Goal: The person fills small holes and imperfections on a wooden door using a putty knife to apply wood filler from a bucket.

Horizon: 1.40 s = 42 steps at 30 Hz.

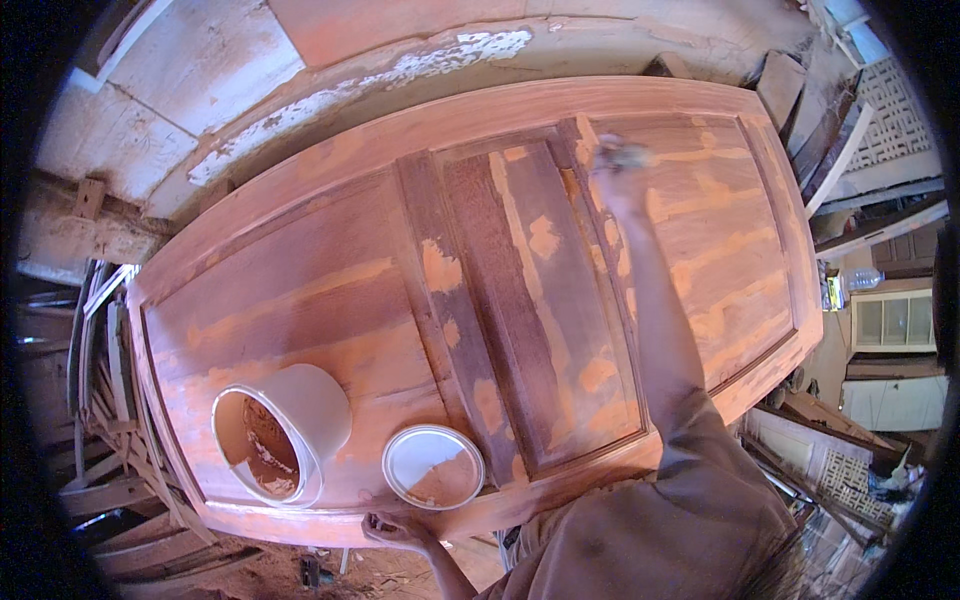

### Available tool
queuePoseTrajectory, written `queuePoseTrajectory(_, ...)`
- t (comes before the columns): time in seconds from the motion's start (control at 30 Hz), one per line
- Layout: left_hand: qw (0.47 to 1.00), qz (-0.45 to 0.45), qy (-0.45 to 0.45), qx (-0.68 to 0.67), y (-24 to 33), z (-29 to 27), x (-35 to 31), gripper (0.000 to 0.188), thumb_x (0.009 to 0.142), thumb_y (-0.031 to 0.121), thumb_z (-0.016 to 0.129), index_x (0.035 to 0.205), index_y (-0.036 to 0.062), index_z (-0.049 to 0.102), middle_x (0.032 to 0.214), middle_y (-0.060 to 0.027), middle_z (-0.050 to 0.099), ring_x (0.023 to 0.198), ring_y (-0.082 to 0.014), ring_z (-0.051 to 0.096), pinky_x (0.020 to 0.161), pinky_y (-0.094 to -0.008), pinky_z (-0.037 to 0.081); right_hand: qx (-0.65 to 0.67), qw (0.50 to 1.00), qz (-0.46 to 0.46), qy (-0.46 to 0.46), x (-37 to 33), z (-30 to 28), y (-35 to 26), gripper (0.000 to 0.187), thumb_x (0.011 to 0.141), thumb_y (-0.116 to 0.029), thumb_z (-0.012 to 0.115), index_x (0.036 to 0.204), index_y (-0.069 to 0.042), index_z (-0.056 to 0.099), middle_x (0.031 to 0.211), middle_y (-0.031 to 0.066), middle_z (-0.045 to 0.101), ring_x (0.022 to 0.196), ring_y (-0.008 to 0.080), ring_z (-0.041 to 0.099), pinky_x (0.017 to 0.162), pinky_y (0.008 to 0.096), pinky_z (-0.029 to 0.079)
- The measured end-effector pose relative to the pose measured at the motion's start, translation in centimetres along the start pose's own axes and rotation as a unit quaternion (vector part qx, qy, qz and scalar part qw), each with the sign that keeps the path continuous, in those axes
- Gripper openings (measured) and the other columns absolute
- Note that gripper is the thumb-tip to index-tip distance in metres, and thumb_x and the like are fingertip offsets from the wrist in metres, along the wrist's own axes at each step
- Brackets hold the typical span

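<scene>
A large reddish-brown wooden panel door [330,250] lies flat before me, with orange-tan filler patches smeared across its panels and rails. My right arm stretches over it to the far side. There my right hand [618,170], blurred by motion, closes round a greyish thing [632,155] too smeared to name, at the door's surface. At the near edge, my left hand [395,530] has curled fingers; whether they hold anything is hidden. Close to it lies a round white lid [432,445] with orange-brown paste on it. A white bucket [322,400] with reddish-brown paste inside lies tipped on its side, left of the lid.
Behind the door are a wall and pale boards [200,65]. Wooden strips [120,400] are stacked at the left. More timber, a patterned lattice panel [880,120], a plastic bottle [864,279] and a small white-framed window [893,320] are at the right.
</scene>
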<state>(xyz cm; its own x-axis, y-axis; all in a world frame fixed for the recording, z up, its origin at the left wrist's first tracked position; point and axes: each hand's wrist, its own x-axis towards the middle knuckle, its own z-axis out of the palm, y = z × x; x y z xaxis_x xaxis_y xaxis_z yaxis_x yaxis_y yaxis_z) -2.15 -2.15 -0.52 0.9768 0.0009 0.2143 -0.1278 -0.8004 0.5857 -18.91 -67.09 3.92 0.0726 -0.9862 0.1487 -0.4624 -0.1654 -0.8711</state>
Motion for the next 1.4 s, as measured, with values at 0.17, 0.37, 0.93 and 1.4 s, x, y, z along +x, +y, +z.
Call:
queuePoseTrajectory(0.17,1.000,0.018,0.009,0.017,-0.1,-0.3,0.2,0.042,0.099,0.038,0.049,0.109,-0.0035,0.051,0.104,-0.0170,0.049,0.082,-0.0251,0.049,0.074,-0.0377,0.044,0.360,0.924,0.125,0.012,-2.5,-2.9,0.7,0.024,0.092,-0.004,0.054,0.115,-0.007,0.048,0.093,0.0092,0.060,0.085,0.0219,0.066,0.073,0.0359,0.060)
queuePoseTrajectory(0.37,0.999,-0.009,0.029,0.034,0.7,0.2,0.0,0.040,0.099,0.035,0.051,0.109,-0.0035,0.052,0.102,-0.0168,0.050,0.078,-0.0241,0.049,0.069,-0.0357,0.044,0.323,0.933,0.160,0.011,-5.4,-3.5,1.8,0.022,0.095,-0.011,0.054,0.115,-0.005,0.049,0.103,0.0132,0.059,0.091,0.0281,0.067,0.080,0.0386,0.059)
queuePoseTrajectory(0.93,0.999,-0.003,0.028,0.026,1.5,-0.3,0.2,0.036,0.098,0.032,0.052,0.109,-0.0030,0.053,0.101,-0.0171,0.050,0.076,-0.0247,0.048,0.067,-0.0367,0.042,-0.102,0.965,-0.046,-0.239,4.1,-1.3,2.1,0.022,0.088,-0.019,0.061,0.096,0.000,0.067,0.078,0.0134,0.068,0.071,0.0205,0.067,0.065,0.0347,0.053)
queuePoseTrajectory(1.4,0.999,0.026,0.020,0.040,-0.6,0.1,0.2,0.035,0.098,0.031,0.052,0.109,-0.0023,0.053,0.102,-0.0168,0.050,0.078,-0.0240,0.047,0.069,-0.0348,0.043,-0.286,0.926,-0.094,-0.228,3.6,0.5,0.5,0.024,0.088,-0.019,0.058,0.099,0.002,0.057,0.086,0.0164,0.066,0.085,0.0260,0.067,0.076,0.0376,0.052)
